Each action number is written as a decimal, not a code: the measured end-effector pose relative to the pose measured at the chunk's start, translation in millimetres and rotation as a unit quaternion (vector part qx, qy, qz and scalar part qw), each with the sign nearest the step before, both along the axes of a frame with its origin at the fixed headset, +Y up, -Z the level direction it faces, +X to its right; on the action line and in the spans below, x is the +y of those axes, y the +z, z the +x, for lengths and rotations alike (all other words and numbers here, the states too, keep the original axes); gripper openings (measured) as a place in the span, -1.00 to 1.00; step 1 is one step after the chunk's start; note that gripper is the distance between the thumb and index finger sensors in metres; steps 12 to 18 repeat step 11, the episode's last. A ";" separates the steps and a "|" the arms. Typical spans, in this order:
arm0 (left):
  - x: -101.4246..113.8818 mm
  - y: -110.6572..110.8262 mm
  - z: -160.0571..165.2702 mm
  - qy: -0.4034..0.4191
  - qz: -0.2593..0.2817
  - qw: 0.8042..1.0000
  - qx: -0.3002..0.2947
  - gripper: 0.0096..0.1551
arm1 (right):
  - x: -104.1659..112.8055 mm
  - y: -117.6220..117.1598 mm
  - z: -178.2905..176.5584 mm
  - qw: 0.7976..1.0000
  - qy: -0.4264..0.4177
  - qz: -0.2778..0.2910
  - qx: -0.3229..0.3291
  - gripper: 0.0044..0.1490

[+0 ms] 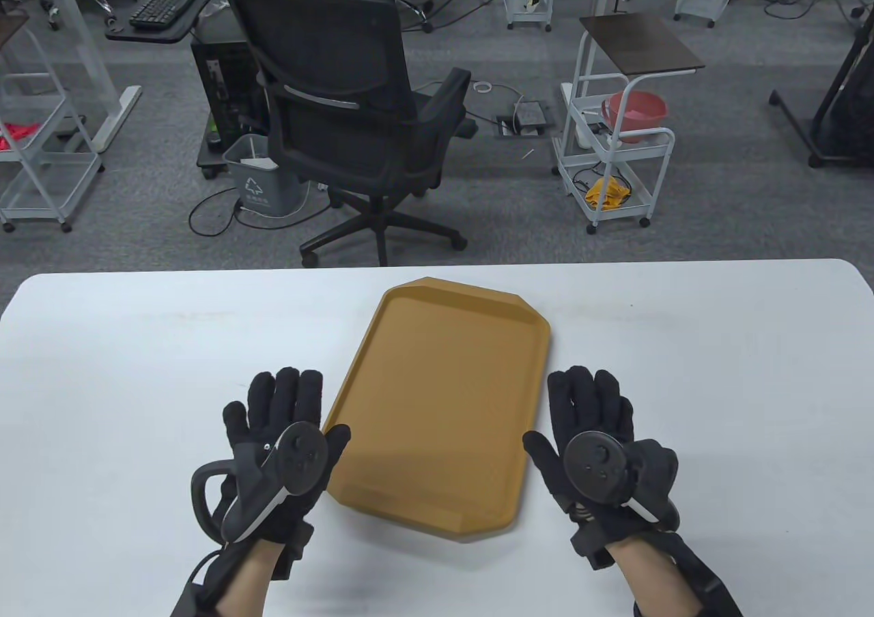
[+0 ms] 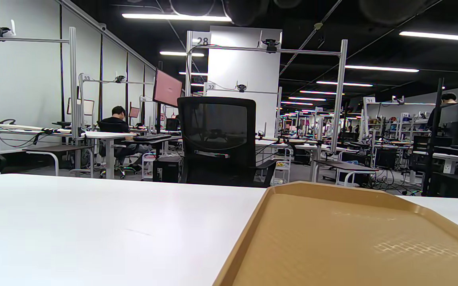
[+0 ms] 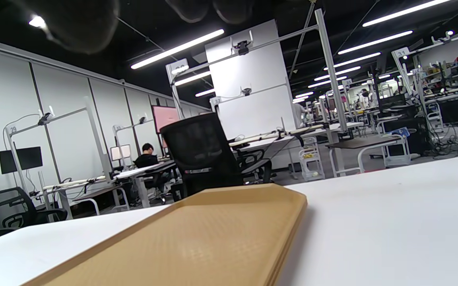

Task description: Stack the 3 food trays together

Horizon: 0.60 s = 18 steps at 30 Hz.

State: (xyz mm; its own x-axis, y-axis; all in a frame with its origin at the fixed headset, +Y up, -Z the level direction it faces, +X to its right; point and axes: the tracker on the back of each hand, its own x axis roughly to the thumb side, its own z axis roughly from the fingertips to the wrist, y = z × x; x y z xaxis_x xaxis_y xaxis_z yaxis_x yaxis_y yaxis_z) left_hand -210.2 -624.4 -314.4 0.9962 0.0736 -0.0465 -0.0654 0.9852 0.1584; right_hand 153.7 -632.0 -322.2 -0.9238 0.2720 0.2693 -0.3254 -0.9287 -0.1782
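Both hands (image 1: 287,433) (image 1: 594,433) lie flat beside stacked trays (image 1: 444,398).

The brown tray stack (image 1: 444,398) sits mid-table, slightly nearer the near edge, its long sides running front to back. Left hand (image 1: 283,439) lies flat just beside its left side, right hand (image 1: 597,439) flat just beside its right. Bare white table (image 1: 136,344) stretches out to the left edge, likewise to the right edge, with an open strip along the far edge.

Bright overhead strip lights; sharp frames (fingertips blurred).
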 end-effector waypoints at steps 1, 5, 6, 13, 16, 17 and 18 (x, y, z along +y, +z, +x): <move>-0.1 0.0 0.2 0.000 0.000 1.000 0.000 -0.05 | -0.1 0.0 -0.3 1.000 0.000 0.000 0.000 0.03; -0.7 -0.3 0.3 0.000 0.001 1.000 0.000 -0.06 | -2.4 -1.1 -2.1 1.000 -0.002 -0.005 0.004 0.03; -0.8 -0.6 0.2 0.000 0.000 1.000 0.001 -0.06 | -3.2 -1.4 -2.5 1.000 0.000 -0.007 0.005 0.03; -0.8 -0.1 1.1 -0.005 -0.001 1.000 0.000 -0.07 | -4.7 -1.3 -3.6 1.000 0.005 -0.007 0.004 0.03; -0.8 -0.1 1.1 -0.005 -0.001 1.000 0.000 -0.07 | -4.7 -1.3 -3.6 1.000 0.005 -0.007 0.004 0.03; -0.8 -0.1 1.1 -0.005 -0.001 1.000 0.000 -0.07 | -4.7 -1.3 -3.6 1.000 0.005 -0.007 0.004 0.03; -0.8 -0.1 1.1 -0.005 -0.001 1.000 0.000 -0.07 | -4.7 -1.3 -3.6 1.000 0.005 -0.007 0.004 0.03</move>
